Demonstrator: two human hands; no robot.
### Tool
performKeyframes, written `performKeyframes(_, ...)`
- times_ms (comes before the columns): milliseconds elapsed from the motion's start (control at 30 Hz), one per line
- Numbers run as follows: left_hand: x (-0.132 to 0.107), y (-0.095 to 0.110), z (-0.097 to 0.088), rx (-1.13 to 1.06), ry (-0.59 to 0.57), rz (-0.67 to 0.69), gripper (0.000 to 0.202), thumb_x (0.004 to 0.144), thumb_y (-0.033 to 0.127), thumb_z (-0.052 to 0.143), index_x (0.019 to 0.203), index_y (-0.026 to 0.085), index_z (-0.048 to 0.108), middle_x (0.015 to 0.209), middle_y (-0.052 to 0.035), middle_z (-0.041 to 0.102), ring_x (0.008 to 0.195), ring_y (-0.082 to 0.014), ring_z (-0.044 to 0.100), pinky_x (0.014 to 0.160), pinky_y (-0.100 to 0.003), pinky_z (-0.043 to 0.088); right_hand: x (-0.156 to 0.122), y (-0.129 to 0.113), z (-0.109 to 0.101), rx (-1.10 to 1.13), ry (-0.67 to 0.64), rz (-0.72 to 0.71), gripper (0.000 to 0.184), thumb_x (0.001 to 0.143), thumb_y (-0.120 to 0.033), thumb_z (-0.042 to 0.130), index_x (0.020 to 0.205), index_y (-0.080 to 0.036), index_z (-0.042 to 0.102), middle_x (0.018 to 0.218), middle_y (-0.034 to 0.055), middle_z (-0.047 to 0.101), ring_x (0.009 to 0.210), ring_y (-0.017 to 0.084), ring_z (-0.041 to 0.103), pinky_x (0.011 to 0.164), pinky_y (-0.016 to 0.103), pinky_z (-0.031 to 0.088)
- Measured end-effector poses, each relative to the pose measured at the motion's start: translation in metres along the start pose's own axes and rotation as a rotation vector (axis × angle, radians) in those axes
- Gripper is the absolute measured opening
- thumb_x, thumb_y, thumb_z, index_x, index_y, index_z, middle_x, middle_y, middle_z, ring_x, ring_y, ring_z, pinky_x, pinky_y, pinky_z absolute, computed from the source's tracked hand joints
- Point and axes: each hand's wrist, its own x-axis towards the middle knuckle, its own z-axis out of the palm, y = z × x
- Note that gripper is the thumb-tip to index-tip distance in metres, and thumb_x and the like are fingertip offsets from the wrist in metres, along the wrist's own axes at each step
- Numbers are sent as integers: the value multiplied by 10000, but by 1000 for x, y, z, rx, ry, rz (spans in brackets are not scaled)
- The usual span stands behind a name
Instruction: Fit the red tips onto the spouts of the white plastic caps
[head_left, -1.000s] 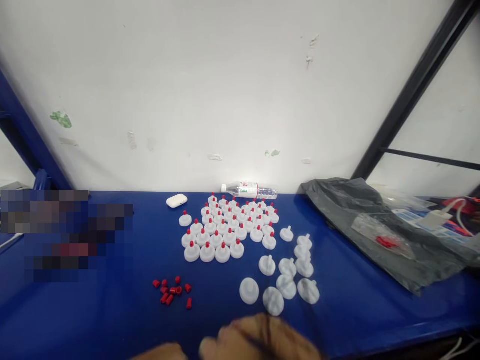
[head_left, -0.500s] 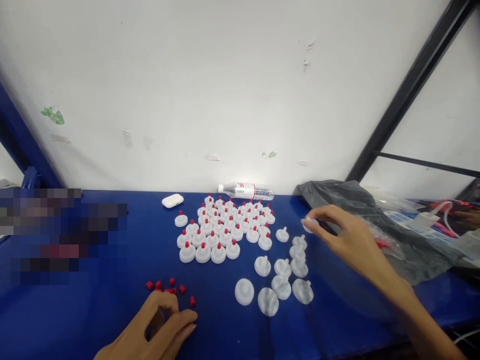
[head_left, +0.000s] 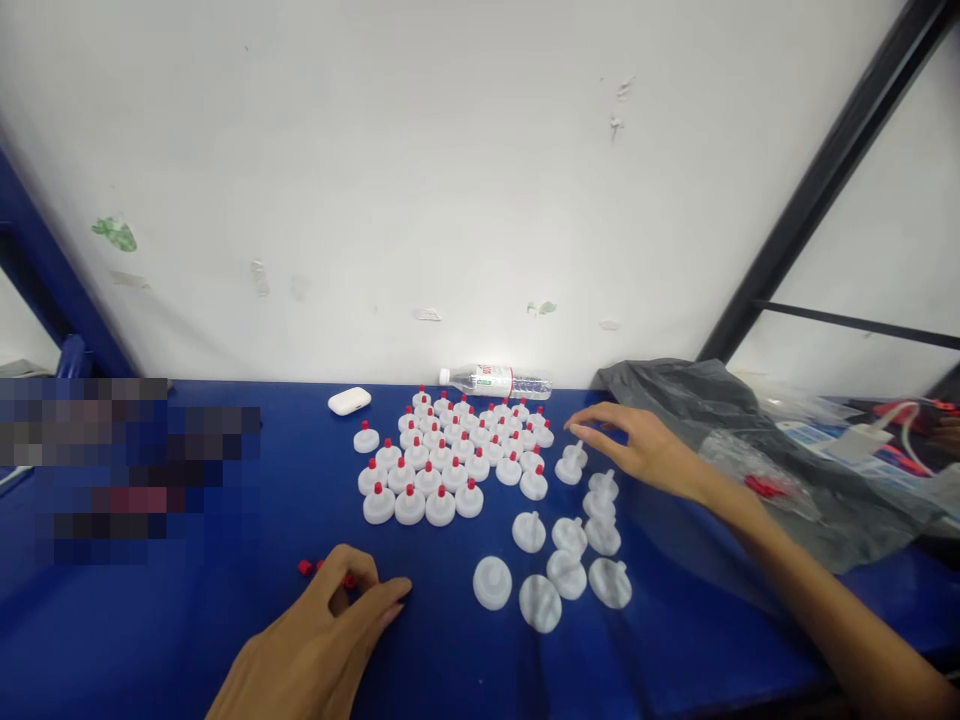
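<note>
Open-fingered right hand (head_left: pixel 645 450) has a bare white nozzle cap (head_left: pixel 571 466) at nine o'clock. Left hand (head_left: pixel 322 640) covers red tips (head_left: pixel 304 567); hold unclear.

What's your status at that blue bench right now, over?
Left hand curled over small red plastic tips. Right hand open above bare white plastic caps. Red-tipped white caps grouped alongside.

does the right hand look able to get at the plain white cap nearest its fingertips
Probably yes. The right hand hovers open right beside the plain white cap, with nothing between them. The red-tipped caps stand off to one side, clear of the way.
</note>
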Motion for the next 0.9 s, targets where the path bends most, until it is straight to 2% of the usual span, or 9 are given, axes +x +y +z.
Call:
performKeyframes(67, 0, -1, -4, -49, -31, -20, 503, 1069, 369, 189, 1181, 342, 679, 1048, -26, 685, 753, -138, 764, 467, -157, 560, 4, -7, 1, 3, -32, -40, 320, 1043, -406, 440, 1203, -271, 683, 1233, 37, 730, 1167, 234, 655, 1026, 364, 476)
performKeyframes(133, -1, -3, -6, -121, -26, -61, 472, 1071, 418, 214, 1219, 367, 659, 1074, -18, 684, 845, -140, 770, 592, -165, 615, 9, -10, 5, 3, -67, -73, 358, 1056, -405, 411, 1229, -254, 686, 1253, 44, 729, 1200, 237, 647, 1061, 367, 457)
performKeyframes(267, 2, 1, -9, -171, 106, -60, 509, 1064, 490, 215, 1189, 351, 689, 1028, -12, 736, 855, -136, 781, 773, -204, 630, 14, -6, 17, -16, -104, -105, 389, 1060, -378, 392, 1147, -220, 737, 1204, 67, 753, 1160, 256, 677, 1037, 359, 487)
performKeyframes(333, 5, 6, -12, -125, 199, -41, 524, 1052, 525, 261, 1122, 305, 731, 971, -31, 765, 827, -156, 790, 762, -219, 630, 13, -6, 16, -39, -74, -89, 372, 1051, -381, 418, 1174, -209, 724, 1216, 83, 746, 1168, 279, 673, 1038, 392, 490)
performKeyframes(433, 7, 11, -15, -89, 270, -34, 523, 1045, 531, 305, 1027, 280, 763, 919, -40, 777, 796, -161, 794, 748, -215, 624, 11, -9, 10, -76, 2, -53, 378, 1048, -399, 425, 1212, -189, 692, 1242, 110, 728, 1183, 311, 657, 1048, 468, 478)
performKeyframes(533, 5, 10, -13, -96, 268, -29, 501, 1055, 502, 298, 1043, 290, 751, 934, -31, 769, 803, -140, 792, 766, -180, 606, 11, -13, 9, -85, -3, -68, 380, 1056, -402, 406, 1219, -197, 681, 1262, 103, 719, 1211, 303, 639, 1069, 476, 467)
performKeyframes(733, 1, 3, -7, -113, 299, -47, 382, 1040, 514, 369, 1066, 338, 707, 952, 24, 731, 833, -114, 786, 814, -155, 589, 16, -10, 25, -57, -96, -151, 379, 1085, -326, 345, 1189, -198, 686, 1266, 91, 719, 1225, 236, 643, 1085, 438, 479)
performKeyframes(800, -1, 4, -6, -89, 282, -58, 365, 1034, 527, 384, 1080, 349, 699, 966, 27, 726, 825, -112, 784, 778, -146, 601, 17, -9, 23, -56, -81, -154, 385, 1085, -324, 339, 1173, -196, 691, 1237, 88, 730, 1218, 241, 646, 1076, 425, 485)
performKeyframes(900, -4, 7, -5, -78, 266, -118, 359, 997, 596, 434, 1162, 369, 657, 1011, 30, 718, 841, -124, 779, 706, -141, 620, 14, -12, 13, -76, 22, -130, 311, 1053, -356, 435, 1186, -214, 678, 1233, 102, 719, 1197, 287, 645, 1061, 447, 484)
